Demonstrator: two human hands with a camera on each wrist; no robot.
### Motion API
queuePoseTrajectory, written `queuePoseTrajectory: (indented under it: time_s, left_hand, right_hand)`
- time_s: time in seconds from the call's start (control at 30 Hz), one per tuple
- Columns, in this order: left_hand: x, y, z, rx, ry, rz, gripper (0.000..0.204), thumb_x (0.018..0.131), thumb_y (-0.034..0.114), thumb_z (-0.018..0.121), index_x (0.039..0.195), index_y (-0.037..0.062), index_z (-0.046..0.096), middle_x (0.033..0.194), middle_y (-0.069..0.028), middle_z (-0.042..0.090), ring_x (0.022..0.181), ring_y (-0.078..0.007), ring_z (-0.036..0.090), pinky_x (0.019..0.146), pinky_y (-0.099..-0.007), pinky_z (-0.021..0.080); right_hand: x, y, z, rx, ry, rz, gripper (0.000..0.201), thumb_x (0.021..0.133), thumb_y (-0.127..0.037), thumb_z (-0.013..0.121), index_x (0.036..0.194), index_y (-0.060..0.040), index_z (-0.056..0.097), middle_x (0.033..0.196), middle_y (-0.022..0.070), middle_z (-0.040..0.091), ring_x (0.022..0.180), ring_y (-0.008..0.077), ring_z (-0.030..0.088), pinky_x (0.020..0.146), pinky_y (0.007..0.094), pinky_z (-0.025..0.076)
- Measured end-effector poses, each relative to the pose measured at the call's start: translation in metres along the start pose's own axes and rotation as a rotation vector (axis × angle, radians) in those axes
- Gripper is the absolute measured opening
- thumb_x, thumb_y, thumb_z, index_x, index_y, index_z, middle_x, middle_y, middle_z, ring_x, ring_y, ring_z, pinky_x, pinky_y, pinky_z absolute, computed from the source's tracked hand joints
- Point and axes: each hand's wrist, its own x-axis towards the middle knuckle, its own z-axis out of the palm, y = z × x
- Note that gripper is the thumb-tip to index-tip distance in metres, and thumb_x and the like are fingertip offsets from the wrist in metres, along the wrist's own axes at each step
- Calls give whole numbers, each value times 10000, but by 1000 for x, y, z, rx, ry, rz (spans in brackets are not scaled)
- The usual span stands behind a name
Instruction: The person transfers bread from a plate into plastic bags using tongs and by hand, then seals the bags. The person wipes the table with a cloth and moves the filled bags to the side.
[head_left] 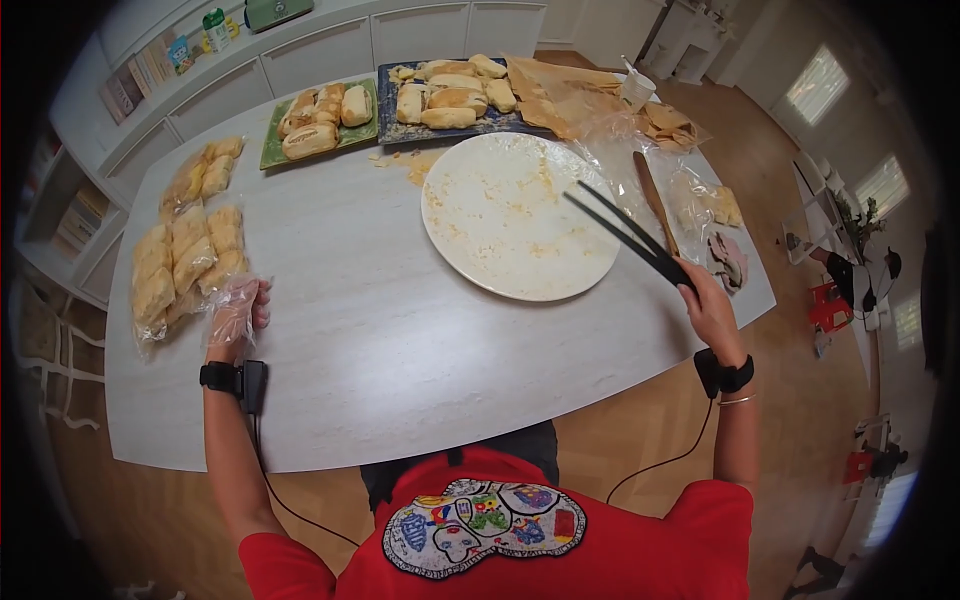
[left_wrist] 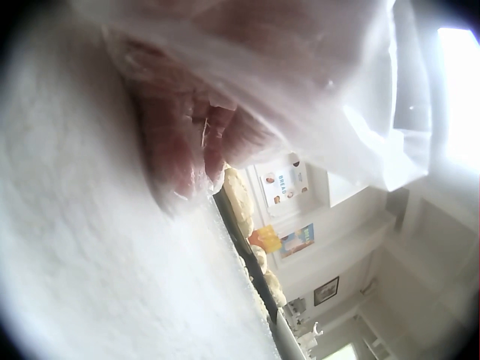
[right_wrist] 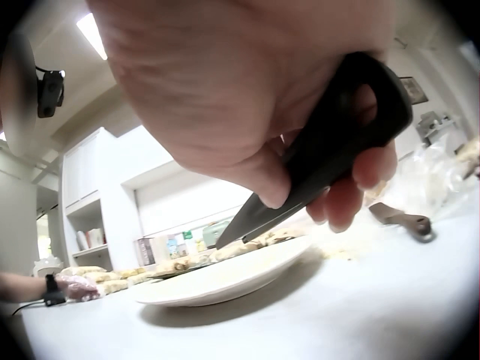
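My left hand [head_left: 237, 312], in a clear plastic glove, rests at the table's left side with loosely bent fingers. Just beyond it lie bagged bread rolls [head_left: 190, 260], close to its fingertips; nothing shows in its grasp. In the left wrist view the gloved fingers [left_wrist: 180, 157] hang near the tabletop. My right hand [head_left: 712, 312] grips black tongs [head_left: 640, 245], whose two arms stand slightly apart over the edge of a large white plate [head_left: 520, 220]. Crumbs and smears dot that plate. Thumb and fingers wrap the tongs' handle [right_wrist: 330, 135] in the right wrist view.
At the back stand a green plate [head_left: 270, 152] and a dark blue tray [head_left: 395, 130], both bearing rolls. To the right are brown paper [head_left: 560, 90], clear plastic bags [head_left: 615, 150], a wooden-handled utensil [head_left: 655, 205] and a white cup [head_left: 636, 90]. Another bread bag [head_left: 205, 170] lies far left.
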Motion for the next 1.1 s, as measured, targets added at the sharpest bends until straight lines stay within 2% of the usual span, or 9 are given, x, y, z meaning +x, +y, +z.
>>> queuePoseTrajectory:
  time_s: [0.03, 0.07, 0.2, 0.43, 0.53, 0.67, 0.77, 0.97, 1.1]
  left_hand:
    - [2, 0, -1, 7, -22, 6, 238, 944, 271, 619, 1000, 40, 613, 752, 2, 539, 561, -79, 479, 478, -224, 416]
    - [1, -2, -5, 28, 23, 0, 242, 943, 274, 622, 1002, 40, 615, 753, 0, 543, 562, -82, 486, 481, -225, 424]
    - [5, -8, -7, 107, 55, 25, 261, 941, 300, 625, 1006, 47, 620, 770, -13, 558, 572, -91, 512, 495, -233, 443]
    - [6, -10, -10, 58, 33, 45, 267, 945, 320, 617, 997, 59, 609, 762, -15, 551, 563, -96, 510, 497, -240, 437]
    - [5, -10, -10, 59, 30, 56, 269, 944, 322, 619, 991, 58, 607, 759, -15, 548, 559, -98, 507, 491, -241, 429]
    - [2, -7, -6, 28, 8, 60, 275, 940, 329, 623, 994, 60, 609, 753, -10, 548, 554, -97, 508, 490, -242, 432]
    - [2, -6, -7, 29, -4, 57, 279, 940, 332, 622, 999, 60, 611, 751, -8, 548, 550, -95, 506, 489, -240, 432]
    - [-1, -2, -4, 87, 17, 49, 262, 933, 309, 630, 990, 55, 606, 781, -15, 568, 580, -93, 517, 500, -238, 434]
    - [5, -6, -8, 63, 30, 50, 270, 943, 327, 614, 992, 62, 598, 747, -12, 537, 537, -100, 489, 470, -242, 420]
  right_hand:
    - [-10, 17, 2, -75, 74, 0, 372, 895, -28, 566, 1266, -42, 550, 1126, 182, 623, 1024, 368, 597, 870, 365, 479]
    - [-15, 47, 5, 3, 105, 257, 369, 900, -60, 563, 1265, -13, 544, 1164, 207, 617, 1081, 377, 587, 907, 382, 465]
    - [-36, 91, 20, -11, 220, 466, 395, 896, -122, 567, 1268, 8, 533, 1194, 239, 599, 1121, 402, 564, 960, 414, 439]
    - [-6, 60, 49, 59, 198, 295, 376, 898, -109, 551, 1250, 18, 522, 1184, 250, 592, 1119, 421, 543, 950, 436, 438]
    - [23, 61, 58, 92, 101, 437, 359, 897, -132, 564, 1221, 20, 543, 1160, 243, 605, 1101, 408, 558, 930, 439, 447]
    - [31, 62, 62, -118, 147, 387, 330, 887, -214, 595, 1134, 4, 602, 1061, 221, 635, 1000, 371, 602, 862, 444, 468]
    - [41, 70, 40, 9, 173, 482, 319, 875, -233, 602, 1095, -2, 610, 1061, 212, 635, 992, 372, 598, 843, 453, 470]
    - [83, 104, 50, -239, 187, 440, 274, 849, -170, 597, 1079, -23, 618, 1039, 208, 658, 1008, 379, 620, 872, 440, 488]
    - [100, 99, 57, -324, -30, 545, 291, 805, -91, 593, 1078, 7, 618, 1036, 253, 652, 1007, 406, 624, 854, 463, 494]
